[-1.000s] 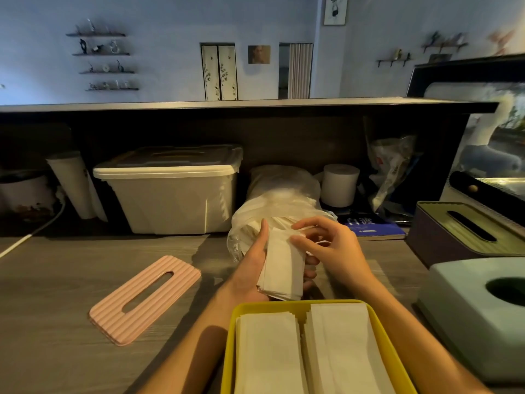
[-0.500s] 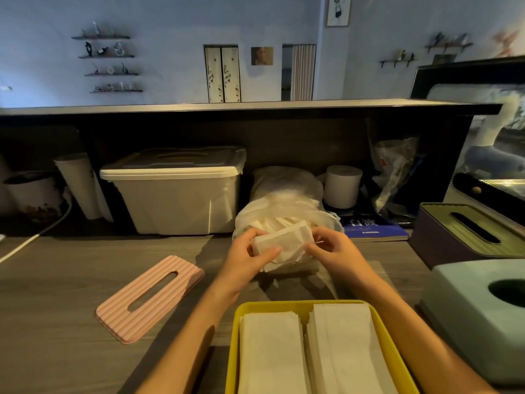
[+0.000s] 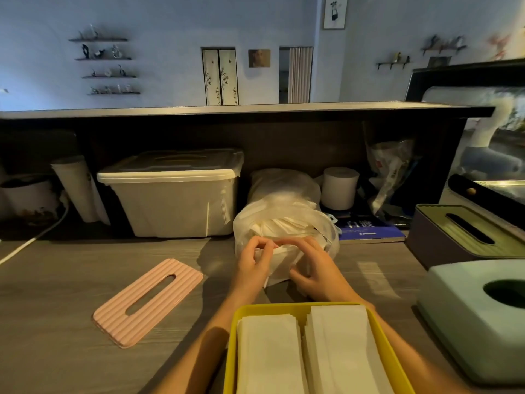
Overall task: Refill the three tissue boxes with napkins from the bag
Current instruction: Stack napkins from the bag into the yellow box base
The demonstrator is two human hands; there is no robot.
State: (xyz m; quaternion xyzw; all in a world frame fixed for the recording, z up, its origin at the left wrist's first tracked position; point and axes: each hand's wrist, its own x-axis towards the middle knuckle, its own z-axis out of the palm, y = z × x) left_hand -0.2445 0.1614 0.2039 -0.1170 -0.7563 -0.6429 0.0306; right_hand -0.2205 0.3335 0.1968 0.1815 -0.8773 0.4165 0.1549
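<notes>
A clear plastic bag (image 3: 287, 216) of white napkins lies on the counter straight ahead. In front of its mouth I hold a small stack of napkins (image 3: 282, 264) between both hands. My left hand (image 3: 254, 261) grips its left edge, fingers curled over the top. My right hand (image 3: 315, 265) grips the right edge. An open yellow tissue box (image 3: 287, 308) sits nearest me with two piles of napkins inside. Its pink slotted lid (image 3: 147, 301) lies flat to the left. A pale green tissue box (image 3: 477, 317) and a dark box with an olive lid (image 3: 468, 237) stand at the right.
A lidded white storage bin (image 3: 173, 197) stands behind the pink lid under a dark shelf. A paper roll (image 3: 339, 191), a blue booklet (image 3: 369, 230) and a crumpled bag (image 3: 392, 169) sit at the back right. A white cable (image 3: 31, 240) runs along the left.
The stack of napkins has gone from upright near the yellow box to lying flat at the bag's mouth. Both hands moved away from me with it and now grip its ends.
</notes>
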